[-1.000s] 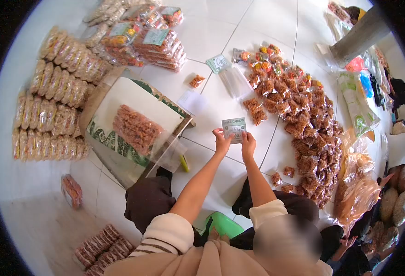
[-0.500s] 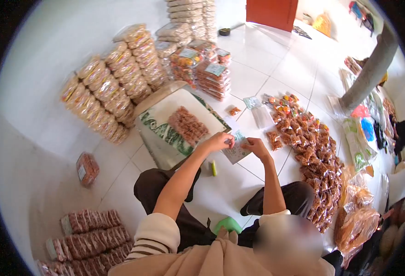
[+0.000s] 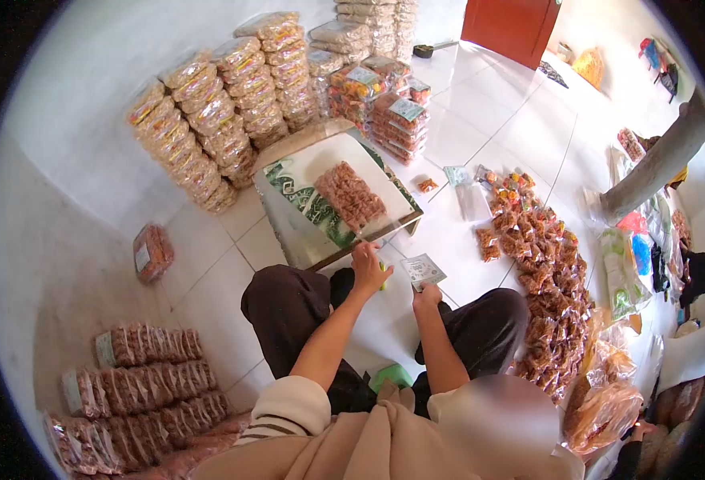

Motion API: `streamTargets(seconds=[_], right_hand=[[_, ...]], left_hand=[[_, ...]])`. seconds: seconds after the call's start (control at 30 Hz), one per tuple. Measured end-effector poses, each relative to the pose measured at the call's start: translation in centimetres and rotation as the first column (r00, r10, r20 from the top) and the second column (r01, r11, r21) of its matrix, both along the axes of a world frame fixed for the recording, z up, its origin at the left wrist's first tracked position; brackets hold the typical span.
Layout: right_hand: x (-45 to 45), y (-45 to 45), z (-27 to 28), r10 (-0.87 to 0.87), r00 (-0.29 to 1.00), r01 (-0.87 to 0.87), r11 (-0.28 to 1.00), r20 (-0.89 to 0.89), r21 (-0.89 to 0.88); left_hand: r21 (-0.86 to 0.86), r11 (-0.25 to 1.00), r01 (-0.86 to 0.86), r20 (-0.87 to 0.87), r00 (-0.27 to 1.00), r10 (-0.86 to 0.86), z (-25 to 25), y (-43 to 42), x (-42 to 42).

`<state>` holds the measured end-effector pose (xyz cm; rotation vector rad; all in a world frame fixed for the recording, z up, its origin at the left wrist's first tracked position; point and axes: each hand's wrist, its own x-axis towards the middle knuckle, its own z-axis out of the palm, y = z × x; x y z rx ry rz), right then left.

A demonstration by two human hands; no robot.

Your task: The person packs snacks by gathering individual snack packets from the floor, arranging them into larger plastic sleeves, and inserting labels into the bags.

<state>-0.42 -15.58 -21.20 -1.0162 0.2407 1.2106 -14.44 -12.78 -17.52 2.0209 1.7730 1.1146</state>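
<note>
On the low table [image 3: 304, 254] lies a clear plastic bag of pinkish-brown snack pieces [image 3: 351, 194], its loose end toward me. My left hand [image 3: 366, 274] is at the table's near edge, fingertips closed at that loose end; the grip itself is small and partly hidden. My right hand [image 3: 427, 298] pinches a printed paper label [image 3: 424, 270] by its lower edge, above the floor between my knees. Just right of my left hand, a small yellow-green object [image 3: 384, 275] shows, partly covered by the fingers.
Stacked snack packs [image 3: 200, 104] line the wall behind the table, with boxed-looking packs [image 3: 400, 124] beside them. A long heap of small brown packets [image 3: 556, 296] spreads to the right. Bagged rows [image 3: 144, 380] lie at lower left. A grey post [image 3: 660, 164] stands at right.
My left hand has let go of the label and moved back to the table edge by the bag. My right hand has drawn the label nearer to me. The view has shifted slightly.
</note>
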Motion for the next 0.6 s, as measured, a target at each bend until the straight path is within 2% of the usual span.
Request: streamTargets(seconds=[0.03,0.1,0.13,0.17,0.23,0.33,0.37,0.43,0.5,0.57,0.6], right_hand=[[0.0,-0.1,-0.1,-0.004,1.0,0.004,1.0,-0.007,-0.008],[0.3,-0.3,0.0,0.218,0.976,-0.218,0.976,0.031,0.025],[0.3,-0.3,0.3,0.279,0.953,-0.28,0.96,0.118,-0.003],[0.5,-0.2,0.7,0.276,0.954,-0.277,0.961,0.116,-0.009],[0.5,0.3,1.3,0.422,0.904,-0.424,0.906,0.061,0.009],[0.1,1.5,2.3,0.502,0.861,-0.508,0.858,0.087,0.078],[-0.4,2.0,2.5,0.511,0.857,-0.516,0.853,0.072,0.084],[-0.5,2.4,3.9,0.42,0.887,-0.436,0.899,0.19,0.045],[-0.5,2.9,2.1,0.391,0.894,-0.409,0.912,0.217,0.04],[-0.8,3.2,-1.5,0.293,0.943,-0.32,0.927,0.157,0.194],[-1.2,3.5,-3.3,0.307,0.947,-0.322,0.91,0.098,0.263]], left_hand=[[-0.036,0.999,-0.019,-0.031,0.999,0.018,0.1,-0.5,0.0],[-0.014,1.0,-0.022,-0.042,0.999,0.022,0.1,-0.6,-0.1],[0.019,0.999,-0.033,-0.042,0.999,0.034,0.1,-0.5,-0.1],[0.012,0.999,-0.03,-0.042,0.999,0.03,0.0,-0.1,0.0],[0.062,0.997,0.052,-0.04,0.998,-0.049,-0.3,0.5,-0.4],[0.054,0.998,0.044,0.0,0.999,-0.044,0.3,0.2,-0.5],[0.052,0.998,0.035,-0.016,0.999,-0.034,0.7,0.2,-1.0],[0.064,0.998,0.024,0.032,0.999,-0.026,1.3,0.1,-0.9],[0.077,0.997,0.023,0.069,0.997,-0.028,1.3,0.1,-0.9],[0.098,0.994,0.05,0.076,0.995,-0.058,0.5,0.2,-1.0],[0.094,0.994,0.049,0.075,0.996,-0.056,0.7,-0.1,-1.0]])
